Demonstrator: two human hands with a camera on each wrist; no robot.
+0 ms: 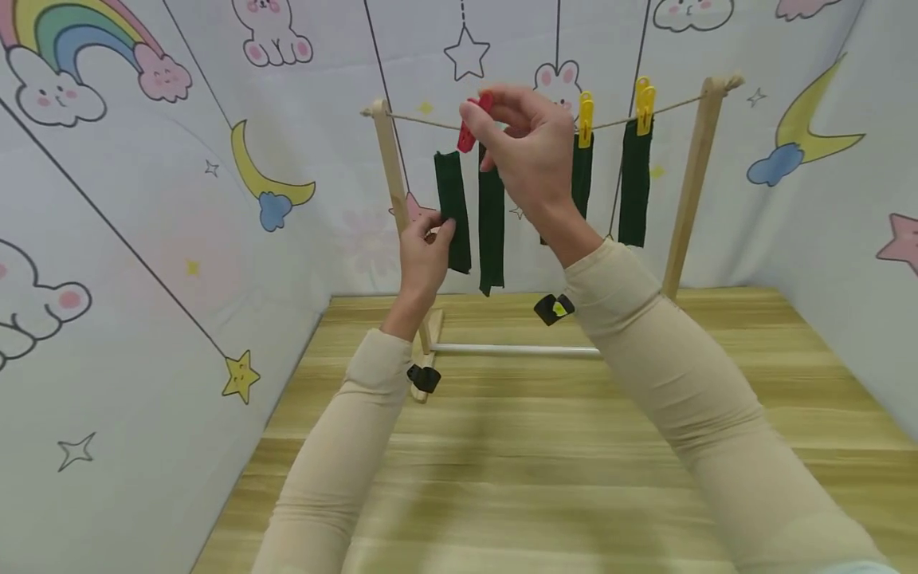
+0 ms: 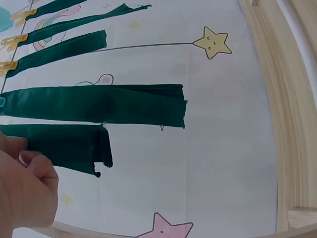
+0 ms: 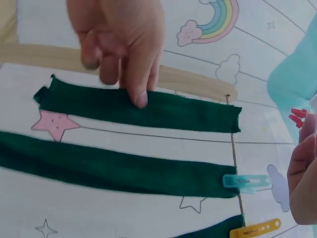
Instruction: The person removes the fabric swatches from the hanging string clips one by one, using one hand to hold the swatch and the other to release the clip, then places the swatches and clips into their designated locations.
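Note:
My left hand (image 1: 423, 259) pinches a dark green cloth strip (image 1: 452, 211) by its side, about halfway down. That strip hangs upright, and its upper end is close to the rope (image 3: 234, 151) with no clip on it. Higher up, my right hand (image 1: 534, 147) pinches a red clothespin (image 1: 466, 135) between thumb and fingers, near the rope. Beside the held strip, another green strip (image 3: 124, 166) hangs from the rope under a teal clothespin (image 3: 246, 181). In the left wrist view, the strip's lower end (image 2: 101, 148) is folded over.
Yellow clothespins (image 1: 645, 108) hold more green strips (image 1: 634, 187) on the right part of the rope. Two wooden posts (image 1: 692, 191) carry the rope, and a white bar (image 1: 512, 349) runs low between them. The frame stands on a wood-grain tabletop (image 1: 538, 462) before a cartoon-printed backdrop (image 1: 158, 239).

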